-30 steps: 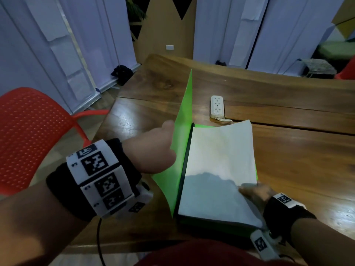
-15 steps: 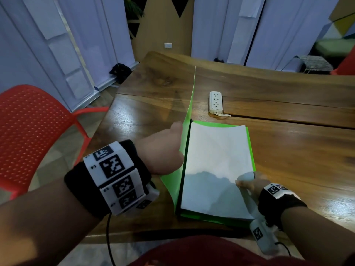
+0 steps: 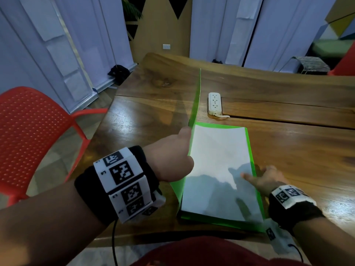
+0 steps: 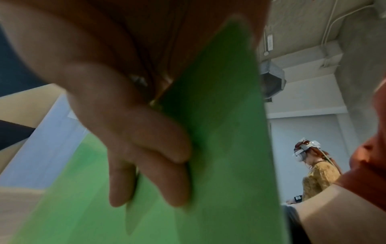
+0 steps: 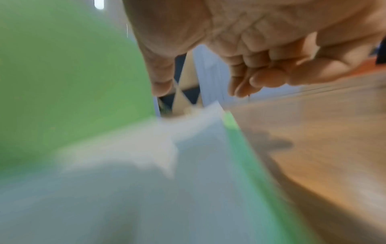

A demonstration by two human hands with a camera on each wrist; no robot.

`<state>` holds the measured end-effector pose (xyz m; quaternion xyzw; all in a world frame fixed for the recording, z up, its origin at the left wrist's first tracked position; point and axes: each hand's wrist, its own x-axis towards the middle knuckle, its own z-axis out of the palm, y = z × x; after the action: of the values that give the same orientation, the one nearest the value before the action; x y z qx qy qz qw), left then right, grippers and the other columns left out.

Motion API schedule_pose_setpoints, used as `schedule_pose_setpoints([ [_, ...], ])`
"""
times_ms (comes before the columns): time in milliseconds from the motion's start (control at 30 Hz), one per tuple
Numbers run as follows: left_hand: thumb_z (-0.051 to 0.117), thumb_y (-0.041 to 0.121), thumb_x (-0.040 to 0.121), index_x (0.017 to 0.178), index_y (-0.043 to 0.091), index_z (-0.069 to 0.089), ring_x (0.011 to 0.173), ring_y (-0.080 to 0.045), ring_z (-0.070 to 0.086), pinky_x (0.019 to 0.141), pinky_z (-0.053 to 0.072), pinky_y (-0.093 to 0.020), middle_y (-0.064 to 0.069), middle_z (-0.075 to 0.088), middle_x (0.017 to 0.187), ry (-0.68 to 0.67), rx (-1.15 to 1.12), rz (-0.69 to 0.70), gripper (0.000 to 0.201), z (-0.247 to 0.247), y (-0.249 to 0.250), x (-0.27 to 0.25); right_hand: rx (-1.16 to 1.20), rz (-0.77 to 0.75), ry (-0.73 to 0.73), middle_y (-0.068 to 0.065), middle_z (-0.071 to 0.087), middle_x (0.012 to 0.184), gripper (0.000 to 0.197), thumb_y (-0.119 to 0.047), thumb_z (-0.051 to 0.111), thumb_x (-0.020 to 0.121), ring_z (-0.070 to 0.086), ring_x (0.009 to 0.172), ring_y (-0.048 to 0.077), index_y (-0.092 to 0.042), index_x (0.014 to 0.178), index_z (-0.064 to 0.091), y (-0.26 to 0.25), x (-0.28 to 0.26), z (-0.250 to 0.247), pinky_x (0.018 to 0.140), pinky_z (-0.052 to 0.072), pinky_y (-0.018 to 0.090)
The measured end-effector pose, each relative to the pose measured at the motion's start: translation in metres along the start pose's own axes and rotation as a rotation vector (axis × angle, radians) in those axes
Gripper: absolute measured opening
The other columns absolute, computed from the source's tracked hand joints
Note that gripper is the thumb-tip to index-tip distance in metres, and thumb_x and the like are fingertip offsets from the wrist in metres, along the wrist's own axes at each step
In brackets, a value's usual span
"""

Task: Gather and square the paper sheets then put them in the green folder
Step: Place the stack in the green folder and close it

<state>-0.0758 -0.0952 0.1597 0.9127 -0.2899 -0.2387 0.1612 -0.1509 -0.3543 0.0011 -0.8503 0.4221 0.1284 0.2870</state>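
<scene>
The green folder lies open on the wooden table [image 3: 299, 150]. Its back half [image 3: 250, 150] is flat. Its front cover [image 3: 195, 108] stands almost upright, pinched by my left hand [image 3: 172, 156] between thumb and fingers. In the left wrist view the fingers [image 4: 150, 148] lie flat along the cover [image 4: 219, 132]. The white paper stack [image 3: 217, 160] rests squared inside the folder, with green showing round its edges. My right hand [image 3: 267, 179] is at the stack's right edge, thumb tip just over the paper. In the right wrist view its fingers [image 5: 261, 79] hang loosely curled above the paper [image 5: 188, 198], holding nothing.
A white power strip [image 3: 215, 103] lies just beyond the folder. A red chair [image 3: 28, 131] stands off the table's left side. The table's front edge is close to my body. Another person [image 4: 319, 173] shows far off in the left wrist view.
The stack's far end has dropped flat into the folder. My right hand has let go of it and slid back to the right edge. The cover has swung more upright.
</scene>
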Motion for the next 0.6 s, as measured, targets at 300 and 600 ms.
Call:
schedule_pose_setpoints([
  [300, 0.064, 0.061, 0.068, 0.144, 0.033, 0.013, 0.133, -0.019, 0.042, 0.111, 0.036, -0.035, -0.007, 0.037, 0.15, -0.326, -0.054, 0.257, 0.095, 0.048, 0.033, 0.021, 0.729, -0.385, -0.268, 0.011, 0.068, 0.068, 0.094, -0.068, 0.082, 0.026, 0.059, 0.052, 0.026, -0.012, 0.098, 0.057, -0.039, -0.077, -0.044, 0.047, 0.052, 0.033],
  [600, 0.055, 0.044, 0.086, 0.141, 0.009, 0.03, 0.129, -0.029, 0.044, 0.104, 0.041, -0.038, -0.013, 0.036, 0.147, -0.156, 0.005, -0.238, 0.069, 0.093, -0.014, 0.091, 0.052, -0.157, -0.078, 0.007, 0.062, 0.079, 0.079, -0.013, 0.075, 0.075, 0.062, 0.078, 0.028, -0.021, 0.141, 0.032, 0.047, -0.026, -0.009, 0.064, 0.044, 0.03],
])
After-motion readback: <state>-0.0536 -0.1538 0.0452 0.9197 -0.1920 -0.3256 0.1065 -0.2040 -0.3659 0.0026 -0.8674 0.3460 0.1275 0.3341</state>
